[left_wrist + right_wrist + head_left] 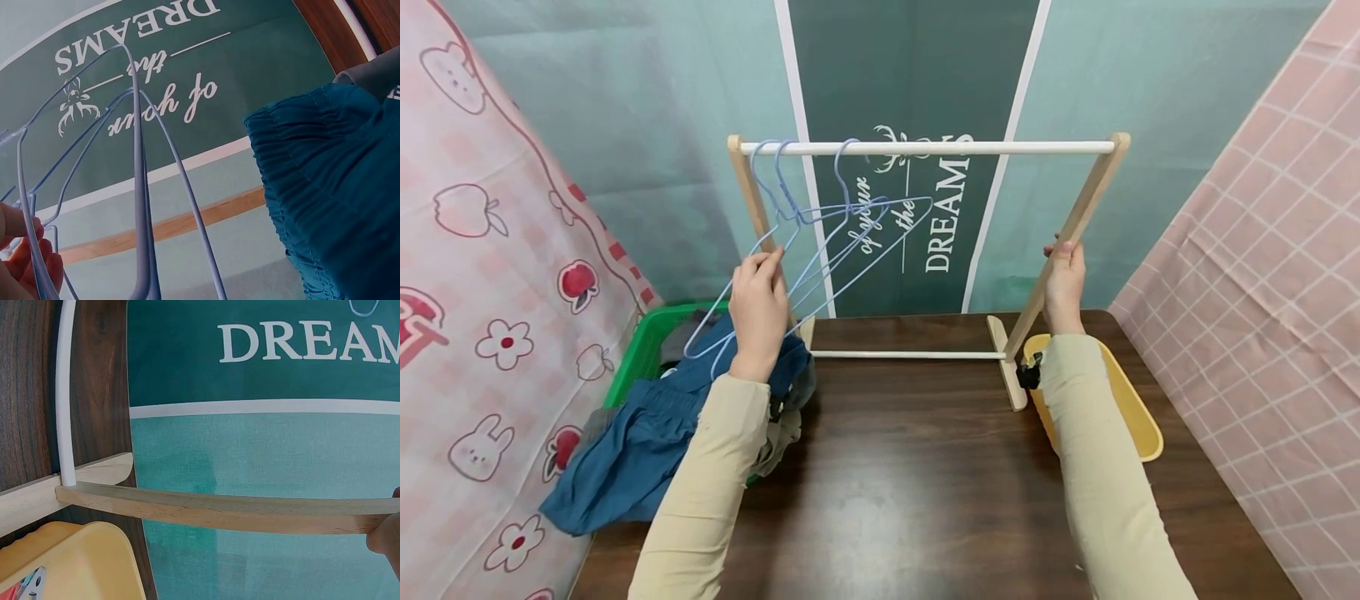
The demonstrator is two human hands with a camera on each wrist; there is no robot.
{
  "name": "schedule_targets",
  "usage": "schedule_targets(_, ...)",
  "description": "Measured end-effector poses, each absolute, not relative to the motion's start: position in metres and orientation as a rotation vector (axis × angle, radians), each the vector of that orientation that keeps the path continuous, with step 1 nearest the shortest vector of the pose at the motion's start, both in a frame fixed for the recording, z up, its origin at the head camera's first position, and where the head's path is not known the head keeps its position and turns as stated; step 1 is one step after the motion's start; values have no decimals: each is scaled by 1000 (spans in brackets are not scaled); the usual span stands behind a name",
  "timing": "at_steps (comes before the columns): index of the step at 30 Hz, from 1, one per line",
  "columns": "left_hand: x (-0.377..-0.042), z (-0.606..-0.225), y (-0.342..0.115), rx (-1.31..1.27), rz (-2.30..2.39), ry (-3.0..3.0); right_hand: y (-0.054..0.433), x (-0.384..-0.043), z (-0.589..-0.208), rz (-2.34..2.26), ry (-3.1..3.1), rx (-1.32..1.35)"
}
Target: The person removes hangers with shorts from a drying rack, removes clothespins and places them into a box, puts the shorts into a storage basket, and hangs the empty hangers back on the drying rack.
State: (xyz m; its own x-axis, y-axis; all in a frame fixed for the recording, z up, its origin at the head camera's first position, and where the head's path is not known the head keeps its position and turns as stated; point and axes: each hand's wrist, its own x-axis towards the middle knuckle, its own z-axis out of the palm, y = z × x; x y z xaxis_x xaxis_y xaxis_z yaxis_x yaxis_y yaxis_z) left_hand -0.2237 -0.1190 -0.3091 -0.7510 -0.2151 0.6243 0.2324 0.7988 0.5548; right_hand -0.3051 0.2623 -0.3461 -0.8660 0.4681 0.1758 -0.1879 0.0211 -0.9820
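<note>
A wooden clothes rack with a white top rail (pixel 970 147) stands on the table. Several light-blue wire hangers (pixel 840 172) hang from the rail's left half. My left hand (pixel 757 304) is at the rack's left post, its fingers pinching a hanger's wire; in the left wrist view the fingertips (pixel 47 259) curl around the wires. Meanwhile my right hand (pixel 1064 283) grips the right post (pixel 1093 193) about halfway up. Below the left hand, blue shorts (pixel 651 442) with a gathered waistband (pixel 281 156) lie over a heap of clothes.
A green basket (pixel 634 354) under the clothes stands at the left, and the shorts spill over its front. Beside the rack's right foot (pixel 1009 367) is a yellow basket (pixel 1138 421) holding small items, partly hidden by my right sleeve. Printed cloths hang behind and on both sides.
</note>
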Motion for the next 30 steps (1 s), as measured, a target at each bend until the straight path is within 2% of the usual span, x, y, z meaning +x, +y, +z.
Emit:
schedule_targets(16, -219, -309, -125, -18, -824, -2318, 261, -306, -344, 1902, -1847, -337)
schedule_targets(30, -205, -301, -141, -27, -820, -2304, 248, -285, -316, 1879, -1952, -422)
